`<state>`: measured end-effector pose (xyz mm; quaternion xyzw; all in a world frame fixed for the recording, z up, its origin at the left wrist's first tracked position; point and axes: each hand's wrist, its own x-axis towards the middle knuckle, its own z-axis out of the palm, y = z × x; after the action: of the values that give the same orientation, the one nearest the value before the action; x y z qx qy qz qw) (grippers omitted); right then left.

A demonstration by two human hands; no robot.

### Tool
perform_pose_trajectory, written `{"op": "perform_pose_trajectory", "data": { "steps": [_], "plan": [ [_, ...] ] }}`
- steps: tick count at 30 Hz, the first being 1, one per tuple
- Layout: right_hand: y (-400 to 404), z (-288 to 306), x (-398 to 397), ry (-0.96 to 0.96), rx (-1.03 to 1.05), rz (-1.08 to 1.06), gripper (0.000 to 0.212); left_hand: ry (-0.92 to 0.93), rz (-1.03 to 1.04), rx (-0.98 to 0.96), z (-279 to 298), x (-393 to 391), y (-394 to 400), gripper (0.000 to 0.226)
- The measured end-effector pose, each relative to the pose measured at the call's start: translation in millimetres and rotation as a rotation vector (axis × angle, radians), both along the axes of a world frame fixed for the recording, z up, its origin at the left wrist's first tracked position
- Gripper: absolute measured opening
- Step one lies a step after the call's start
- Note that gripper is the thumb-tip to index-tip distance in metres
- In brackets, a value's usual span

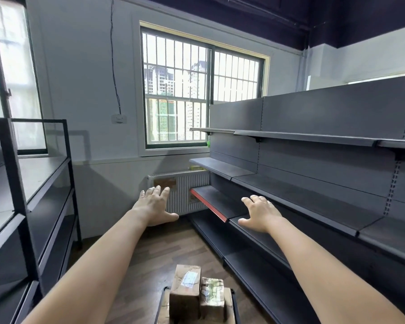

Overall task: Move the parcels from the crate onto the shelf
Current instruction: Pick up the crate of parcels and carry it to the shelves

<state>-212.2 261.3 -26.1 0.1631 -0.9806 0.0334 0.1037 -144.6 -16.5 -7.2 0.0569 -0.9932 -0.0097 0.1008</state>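
Both my arms reach forward with palms down. My left hand (154, 205) is spread open in the air in front of the radiator, holding nothing. My right hand (260, 213) is spread open above the front edge of a lower board of the dark grey shelf (313, 202) on the right. Brown cardboard parcels stand in a dark crate (235, 305) at the bottom centre, below and between my forearms: a tall parcel (185, 293) with a white label and a smaller taped parcel (212, 298) beside it. No parcel lies on the shelf boards in view.
A black metal rack (28, 206) stands at the left. A white radiator (185, 190) sits under a barred window (197, 90) on the far wall. One shelf board has a red front strip (208, 205). Wooden floor runs between rack and shelf.
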Motion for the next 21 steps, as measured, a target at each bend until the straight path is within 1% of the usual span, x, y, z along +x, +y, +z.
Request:
{"op": "perform_pose_trajectory", "data": {
  "steps": [11,21],
  "plan": [
    [-17.5,18.5,-111.5,0.033,-0.009,0.055,0.07,0.02,0.004,-0.025,12.8,-104.0,-0.9,0.096],
    [-55.6,16.4,-195.6,0.044,-0.041,0.067,0.07,0.014,-0.01,-0.032,9.5,-194.7,-35.6,0.097]
  ]
}}
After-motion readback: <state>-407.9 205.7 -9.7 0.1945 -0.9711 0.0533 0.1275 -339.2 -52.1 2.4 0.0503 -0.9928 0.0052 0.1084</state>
